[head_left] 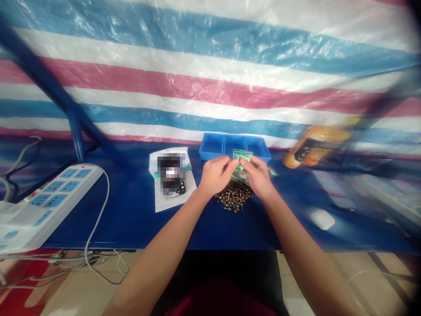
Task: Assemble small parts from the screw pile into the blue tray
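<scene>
Between my two hands is a small green plastic bag (242,154), pinched at its upper part. My left hand (217,174) grips its left side with thumb and fingers together, and my right hand (258,174) grips the right side. Below them a heap of small brass-coloured screws (234,199) lies on the blue table. More crinkled green plastic shows between and behind the hands, and I cannot tell whether it is one bag or several. Just beyond stands a blue tray with three compartments (212,154), partly covered by the bag.
To the left are a white packet (161,204) with a blurred-out dark item and a white power strip (52,197) whose cable hangs over the table edge. On the right lie a yellow-orange bottle (305,147) and a white mouse (322,219). A striped plastic sheet (197,83) hangs behind.
</scene>
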`<state>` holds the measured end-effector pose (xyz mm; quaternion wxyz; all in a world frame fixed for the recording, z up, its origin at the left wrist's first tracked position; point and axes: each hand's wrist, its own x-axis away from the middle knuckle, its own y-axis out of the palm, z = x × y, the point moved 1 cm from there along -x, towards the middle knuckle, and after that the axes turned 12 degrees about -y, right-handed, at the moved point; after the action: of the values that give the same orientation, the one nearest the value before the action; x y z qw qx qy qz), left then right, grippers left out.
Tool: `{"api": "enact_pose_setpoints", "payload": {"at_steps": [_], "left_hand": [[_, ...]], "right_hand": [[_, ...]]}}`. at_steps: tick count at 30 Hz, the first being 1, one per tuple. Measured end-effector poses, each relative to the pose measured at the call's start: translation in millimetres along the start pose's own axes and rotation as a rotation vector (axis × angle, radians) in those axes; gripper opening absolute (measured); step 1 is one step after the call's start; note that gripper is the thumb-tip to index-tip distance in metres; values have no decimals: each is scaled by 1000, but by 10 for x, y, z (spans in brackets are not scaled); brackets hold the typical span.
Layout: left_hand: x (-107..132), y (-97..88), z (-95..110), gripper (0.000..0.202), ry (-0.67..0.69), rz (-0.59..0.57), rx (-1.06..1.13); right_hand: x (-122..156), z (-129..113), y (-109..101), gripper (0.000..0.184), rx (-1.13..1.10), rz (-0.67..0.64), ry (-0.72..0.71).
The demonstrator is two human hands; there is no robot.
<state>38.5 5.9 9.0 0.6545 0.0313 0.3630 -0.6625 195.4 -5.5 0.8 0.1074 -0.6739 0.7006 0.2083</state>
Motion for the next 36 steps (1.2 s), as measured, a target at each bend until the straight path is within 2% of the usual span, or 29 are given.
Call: {"api": "enact_pose_setpoints", "payload": {"at_steps": [5, 19, 31, 36], "left_hand": [[18, 23, 32, 42, -1, -3, 16], [23, 41, 47, 43, 17, -61, -5], [26, 35, -1, 38, 50, -106, -50], [30, 31, 5, 38, 68, -103, -64]], "right_hand": [[-7, 6, -23, 29, -9, 49, -6], [-5, -30, -2, 29, -10, -62, -5], [13, -5, 4, 28, -91, -26, -34], [14, -20, 3, 21, -142, -29, -38]]}}
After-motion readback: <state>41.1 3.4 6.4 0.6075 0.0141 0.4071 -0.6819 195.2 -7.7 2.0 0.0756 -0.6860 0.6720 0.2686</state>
